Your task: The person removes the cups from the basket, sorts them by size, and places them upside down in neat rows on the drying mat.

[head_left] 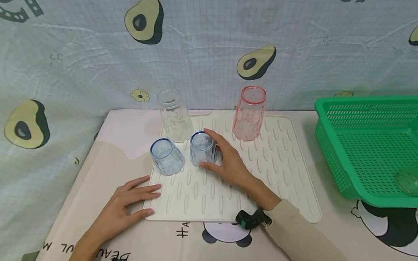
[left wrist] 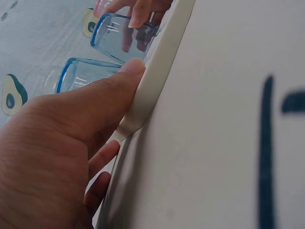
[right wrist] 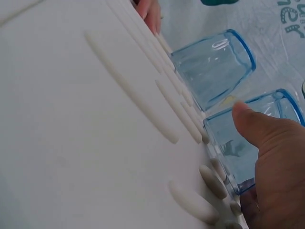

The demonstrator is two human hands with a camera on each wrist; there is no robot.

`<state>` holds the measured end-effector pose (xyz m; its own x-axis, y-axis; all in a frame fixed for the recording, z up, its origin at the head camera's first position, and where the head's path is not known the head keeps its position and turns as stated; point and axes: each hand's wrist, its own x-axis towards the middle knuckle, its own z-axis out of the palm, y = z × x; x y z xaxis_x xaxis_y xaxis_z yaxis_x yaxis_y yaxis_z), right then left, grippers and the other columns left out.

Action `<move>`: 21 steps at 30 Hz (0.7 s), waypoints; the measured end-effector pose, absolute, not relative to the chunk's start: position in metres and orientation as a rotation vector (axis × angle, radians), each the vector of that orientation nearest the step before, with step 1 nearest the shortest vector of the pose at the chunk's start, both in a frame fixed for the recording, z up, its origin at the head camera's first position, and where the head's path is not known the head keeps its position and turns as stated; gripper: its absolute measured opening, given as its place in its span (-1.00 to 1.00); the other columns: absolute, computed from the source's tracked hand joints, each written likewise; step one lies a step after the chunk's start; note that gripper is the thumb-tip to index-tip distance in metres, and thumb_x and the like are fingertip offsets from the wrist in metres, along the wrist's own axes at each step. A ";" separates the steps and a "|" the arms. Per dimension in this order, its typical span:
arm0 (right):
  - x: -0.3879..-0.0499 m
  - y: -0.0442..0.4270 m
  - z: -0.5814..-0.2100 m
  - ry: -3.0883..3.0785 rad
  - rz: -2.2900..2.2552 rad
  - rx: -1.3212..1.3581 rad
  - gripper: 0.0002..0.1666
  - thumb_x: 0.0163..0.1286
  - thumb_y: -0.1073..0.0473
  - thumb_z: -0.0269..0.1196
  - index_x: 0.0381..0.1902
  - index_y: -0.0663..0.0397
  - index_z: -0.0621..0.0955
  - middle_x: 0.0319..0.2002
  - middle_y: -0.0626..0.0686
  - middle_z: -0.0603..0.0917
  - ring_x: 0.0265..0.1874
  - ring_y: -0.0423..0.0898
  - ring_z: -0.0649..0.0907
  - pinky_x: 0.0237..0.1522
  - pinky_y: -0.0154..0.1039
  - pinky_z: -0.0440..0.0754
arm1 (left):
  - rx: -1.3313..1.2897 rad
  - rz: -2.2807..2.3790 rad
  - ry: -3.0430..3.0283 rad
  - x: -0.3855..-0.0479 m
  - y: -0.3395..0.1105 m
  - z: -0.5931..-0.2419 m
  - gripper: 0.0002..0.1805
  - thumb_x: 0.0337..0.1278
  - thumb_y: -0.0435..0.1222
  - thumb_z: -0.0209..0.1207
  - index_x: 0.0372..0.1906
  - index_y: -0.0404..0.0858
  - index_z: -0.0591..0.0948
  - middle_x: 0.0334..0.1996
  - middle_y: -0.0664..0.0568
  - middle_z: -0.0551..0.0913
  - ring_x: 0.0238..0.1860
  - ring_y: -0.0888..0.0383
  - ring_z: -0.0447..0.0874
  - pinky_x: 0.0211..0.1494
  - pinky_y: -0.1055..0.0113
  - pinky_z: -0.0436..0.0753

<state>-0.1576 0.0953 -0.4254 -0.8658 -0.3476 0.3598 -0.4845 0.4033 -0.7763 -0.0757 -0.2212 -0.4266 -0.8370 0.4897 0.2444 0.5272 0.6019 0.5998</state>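
Observation:
My right hand [head_left: 231, 163] grips a small blue glass [head_left: 202, 150] on the white ribbed mat [head_left: 218, 204], thumb on the near side and fingers round the far side. A second small blue glass [head_left: 168, 159] stands just left of it. In the right wrist view, the thumb lies along the wall of the held glass [right wrist: 233, 138]. My left hand [head_left: 121, 205] rests at the mat's left edge with its fingers spread. The left wrist view shows its thumb touching the mat's rim [left wrist: 164, 62].
Behind the blue glasses stands a tall clear glass [head_left: 177, 122]. A tall pink glass [head_left: 249, 117] is further right on the mat. At the right, a green plastic basket [head_left: 337, 166] holds green glasses [head_left: 411, 183]. A patterned cloth [head_left: 197, 66] hangs behind the table.

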 end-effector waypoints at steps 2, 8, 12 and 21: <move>-0.157 0.096 -0.424 -2.526 1.453 0.742 0.08 0.11 0.13 0.47 0.48 -0.20 0.12 0.35 -0.02 0.32 0.25 -0.14 0.37 0.25 -0.17 0.38 | -0.872 -1.064 -2.766 -0.076 -0.221 -0.427 -0.54 -0.12 -0.20 0.45 0.01 0.06 0.69 0.14 0.26 0.57 0.35 0.19 0.18 0.17 -0.01 0.17; -0.153 0.100 -0.410 -2.506 1.458 0.740 0.11 0.12 0.09 0.46 0.49 -0.08 0.08 0.37 0.06 0.30 0.31 -0.05 0.33 0.29 -0.11 0.33 | -0.891 -1.068 -2.747 -0.076 -0.220 -0.427 -0.54 -0.12 -0.21 0.45 0.01 0.04 0.70 0.14 0.24 0.58 0.35 0.18 0.19 0.17 0.01 0.16; -0.149 0.110 -0.392 -2.461 1.460 0.745 0.07 0.14 0.10 0.45 0.48 -0.02 0.12 0.38 0.04 0.28 0.33 0.00 0.32 0.29 -0.04 0.32 | -0.886 -1.053 -2.757 -0.077 -0.220 -0.427 -0.54 -0.13 -0.20 0.46 0.01 0.03 0.70 0.13 0.24 0.58 0.35 0.18 0.19 0.17 0.00 0.17; -0.137 0.147 -0.350 -2.394 1.300 0.766 0.00 0.10 0.24 0.46 0.43 0.14 0.20 0.36 0.06 0.33 0.32 -0.07 0.34 0.28 -0.10 0.35 | -0.865 -1.052 -2.776 -0.076 -0.221 -0.428 -0.55 -0.14 -0.19 0.46 0.00 0.03 0.71 0.14 0.25 0.58 0.35 0.18 0.18 0.17 -0.06 0.18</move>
<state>-0.1375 0.1468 -0.3504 -0.8088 -0.3061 0.5021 -0.5878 0.4451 -0.6755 -0.0762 -0.2212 -0.4275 -0.8424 0.4852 0.2343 0.5186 0.6121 0.5970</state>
